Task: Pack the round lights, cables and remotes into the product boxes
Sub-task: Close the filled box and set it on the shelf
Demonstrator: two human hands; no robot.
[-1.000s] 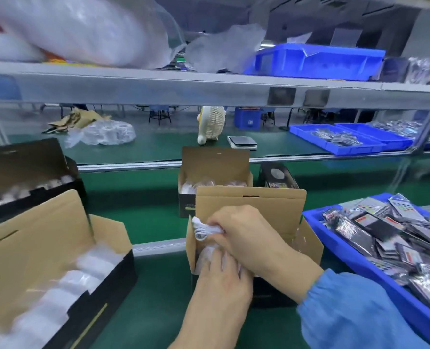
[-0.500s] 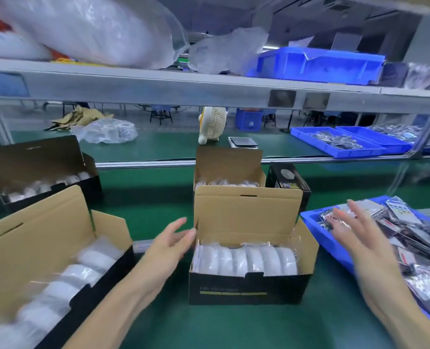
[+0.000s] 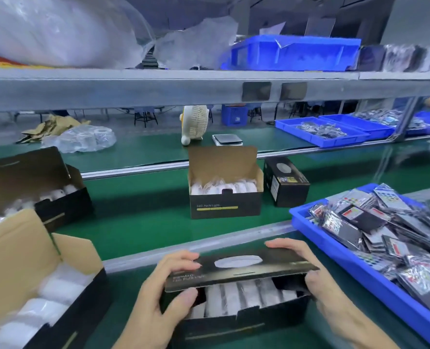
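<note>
- Even, cool indoor light from overhead; the green table [image 3: 143, 222] is bright, without harsh glare.
- Soft shadows lie under the overhead shelf [image 3: 108, 89] and beside the open box [image 3: 225, 197] in the middle.
- The far room behind the shelf is dim.
- Plastic bags [image 3: 57, 28] on top glow pale and hazy, washed out.
- Shiny wrappers in the blue tray [image 3: 309, 222] on the right catch small glints.
- Wide-angle bending curves the shelf and table rails toward the edges.
- The near-left box [image 3: 20, 260] is smeared by blur; both hands [image 3: 158, 293] are slightly soft.
</note>
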